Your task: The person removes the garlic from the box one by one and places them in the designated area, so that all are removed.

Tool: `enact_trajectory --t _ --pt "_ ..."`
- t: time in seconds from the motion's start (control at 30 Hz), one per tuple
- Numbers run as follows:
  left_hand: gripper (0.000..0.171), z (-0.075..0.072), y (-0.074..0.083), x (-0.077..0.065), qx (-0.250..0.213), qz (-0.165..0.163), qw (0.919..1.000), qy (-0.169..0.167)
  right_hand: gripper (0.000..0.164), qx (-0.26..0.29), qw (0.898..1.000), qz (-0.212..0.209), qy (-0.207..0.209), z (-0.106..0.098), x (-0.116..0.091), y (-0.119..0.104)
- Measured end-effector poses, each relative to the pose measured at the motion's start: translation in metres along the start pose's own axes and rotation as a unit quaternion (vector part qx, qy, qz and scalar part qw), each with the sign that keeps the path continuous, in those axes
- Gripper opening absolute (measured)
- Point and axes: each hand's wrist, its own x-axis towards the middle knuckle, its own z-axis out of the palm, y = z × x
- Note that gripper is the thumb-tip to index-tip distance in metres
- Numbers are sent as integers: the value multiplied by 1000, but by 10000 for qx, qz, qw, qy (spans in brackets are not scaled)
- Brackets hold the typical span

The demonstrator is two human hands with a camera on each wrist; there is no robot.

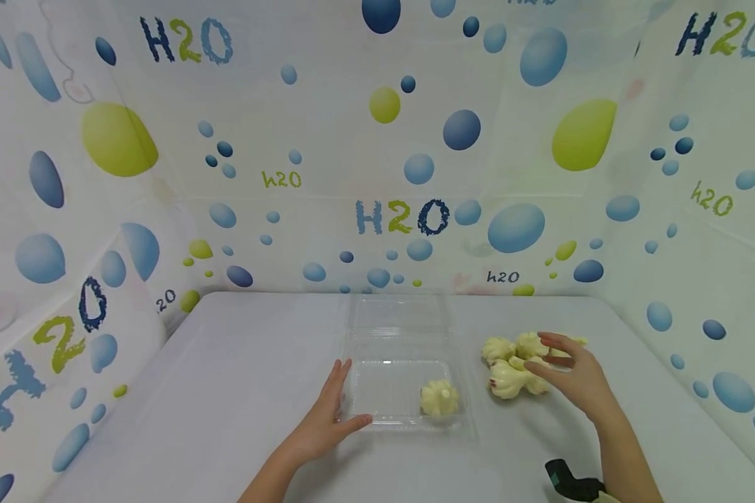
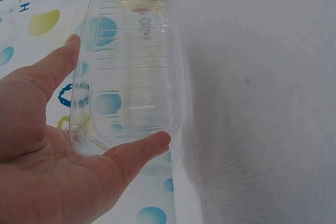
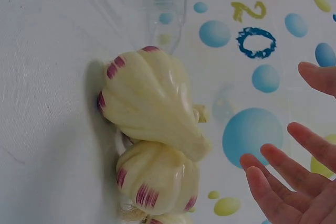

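Observation:
A clear plastic clamshell box (image 1: 398,391) lies open on the white table (image 1: 226,391), lid folded back. One cream garlic bulb (image 1: 439,398) sits in its near right corner. My left hand (image 1: 330,412) rests flat against the box's left side, fingers straight, thumb along the near edge; the left wrist view shows the box wall (image 2: 131,72) between thumb and fingers (image 2: 52,66). To the right lies a pile of garlic bulbs (image 1: 516,367) with purple streaks (image 3: 152,98). My right hand (image 1: 569,370) hovers open just over the pile, its fingertips (image 3: 283,182) spread and touching nothing.
Curtains printed with blue and green bubbles and "H2O" (image 1: 403,216) wall the table on three sides. A dark wrist strap (image 1: 572,482) shows on my right forearm. Bare tabletop lies left of the box and toward the near edge.

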Motion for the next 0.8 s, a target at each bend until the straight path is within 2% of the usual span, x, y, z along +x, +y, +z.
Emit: enact_trajectory --t 0.27,0.8 --pt "91 0 -2 1 111 36 9999 50 64 444 9985 -224 -235 12 1 -8" --pt "91 -1 -3 1 -156 -21 9999 -37 57 975 9920 -651 -464 46 -5 -31"
